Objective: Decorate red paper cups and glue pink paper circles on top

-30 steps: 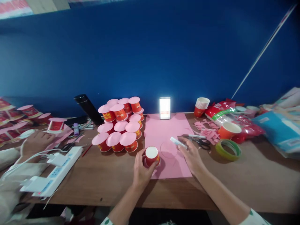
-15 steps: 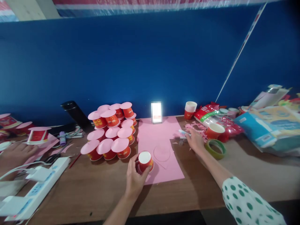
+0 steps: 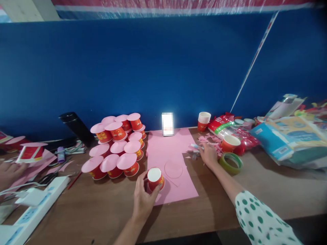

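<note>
In the head view my left hand [image 3: 144, 190] is closed around an upside-down red paper cup [image 3: 154, 179] with a white base. The cup stands on the lower left part of a pink paper sheet [image 3: 170, 144]. A drawn circle [image 3: 173, 169] shows on the sheet, right of the cup. My right hand [image 3: 208, 154] is stretched out to the sheet's right, its fingertips closed on a slim white and light-blue tube [image 3: 195, 146]. Pink paper scraps [image 3: 212, 139] lie just beyond these fingers.
Several red cups topped with pink paper discs [image 3: 109, 163] stand left. A bright phone [image 3: 168, 124] leans against the blue wall. Right are stacked cups [image 3: 204, 120], an open cup [image 3: 230, 143], a tape roll [image 3: 230, 163] and packages. Left are a power strip [image 3: 38, 207] and another person's hand [image 3: 11, 173].
The view has shifted slightly to the right. My left hand stays on the cup. The tube at my right fingertips sits slightly lower. At far left, the other person's hand has shifted a little.
</note>
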